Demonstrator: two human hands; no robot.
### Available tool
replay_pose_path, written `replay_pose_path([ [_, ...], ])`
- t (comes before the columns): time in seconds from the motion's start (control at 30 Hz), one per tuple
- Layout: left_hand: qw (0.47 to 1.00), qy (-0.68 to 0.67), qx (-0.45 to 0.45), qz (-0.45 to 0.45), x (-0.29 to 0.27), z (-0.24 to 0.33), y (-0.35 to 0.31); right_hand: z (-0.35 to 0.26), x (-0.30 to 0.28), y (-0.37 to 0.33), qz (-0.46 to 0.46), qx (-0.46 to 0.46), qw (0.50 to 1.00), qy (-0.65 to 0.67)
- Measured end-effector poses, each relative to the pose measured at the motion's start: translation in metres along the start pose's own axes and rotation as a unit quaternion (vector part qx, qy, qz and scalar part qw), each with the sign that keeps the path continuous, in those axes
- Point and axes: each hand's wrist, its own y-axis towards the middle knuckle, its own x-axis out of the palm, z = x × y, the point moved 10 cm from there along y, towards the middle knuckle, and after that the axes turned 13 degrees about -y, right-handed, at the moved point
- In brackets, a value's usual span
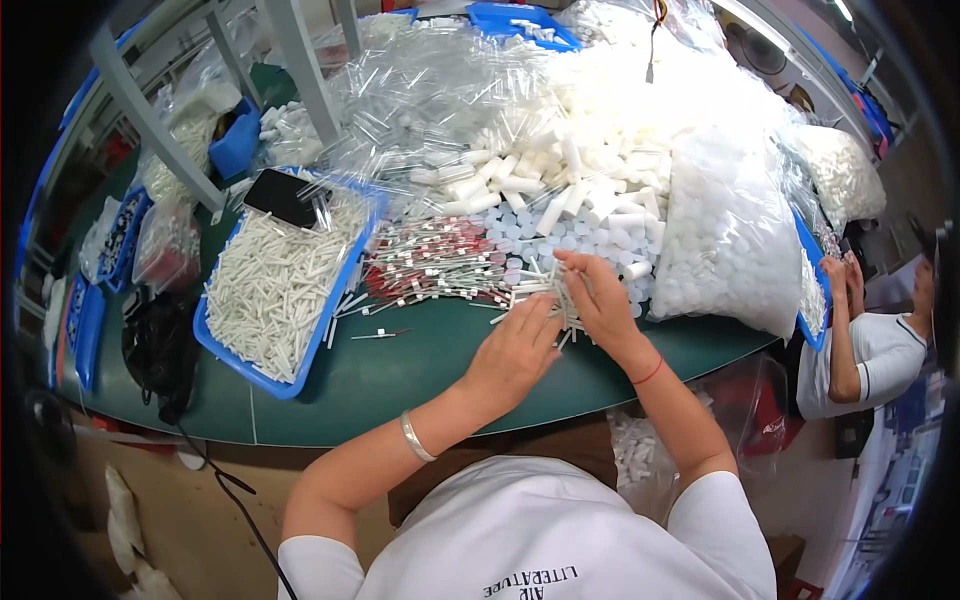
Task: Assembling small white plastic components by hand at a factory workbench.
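Note:
Between my two hands, near the table's front edge, is a loose bunch of thin white sticks [538, 283]. My left hand [510, 355] lies against its near left side, fingers together and pressed on the sticks. From the right, my right hand [602, 310] curls round the same bunch; the palms hide part of it. Just left of the hands lies a pile of red-wired parts with small white ends [435, 262]. Pale translucent round caps [522, 232] spread behind and beside the bunch. One single wired piece [381, 334] lies apart on the green table [430, 375].
A blue tray [206, 335] of short white sticks stands at left, with a black phone [286, 198] on it. White foam cylinders [575, 195] heap behind. A full clear bag [727, 235] sits right. Grey posts [305, 75] rise back left. Another person [868, 355] works far right.

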Motion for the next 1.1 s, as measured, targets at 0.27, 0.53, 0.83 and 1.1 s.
replay_pose_path([
  [0.27,0.994,0.017,-0.031,-0.104,0.029,0.015,-0.018,-0.005,0.011,-0.034,-0.093,0.034,0.995,0.024],
  [0.53,0.983,0.031,-0.017,-0.179,0.018,0.031,-0.051,-0.039,0.030,-0.058,-0.169,-0.050,0.984,-0.007],
  [0.83,0.977,0.034,-0.118,-0.173,-0.027,-0.001,-0.092,-0.086,0.104,-0.042,-0.256,-0.100,0.962,0.010],
  [1.1,0.994,0.016,-0.099,-0.046,-0.092,-0.026,-0.090,-0.090,0.106,-0.039,-0.224,-0.138,0.964,-0.046],
])
